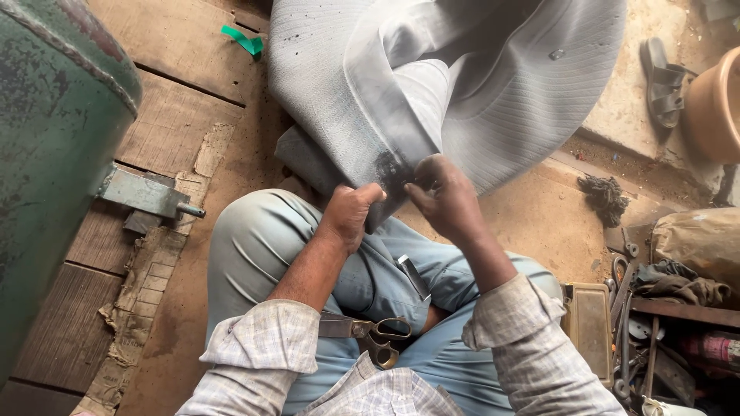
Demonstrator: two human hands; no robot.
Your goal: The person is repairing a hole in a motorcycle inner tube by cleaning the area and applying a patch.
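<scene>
A large grey rubber inner tube (493,85) lies folded in front of me, its lower fold resting on my knees. My left hand (351,216) pinches the tube's folded edge from the left. Just to the right, my right hand (445,199) presses its fingertips on a dark roughened patch (391,171) on the same fold. Whether the right hand holds a small tool is hidden by the fingers. A pair of scissors (376,333) rests in my lap between my forearms.
A green metal tank (54,139) stands at the left on wooden planks (177,131). A box and several tools (640,331) crowd the lower right. A sandal (663,81) and a clay-coloured pot (717,104) sit at the upper right.
</scene>
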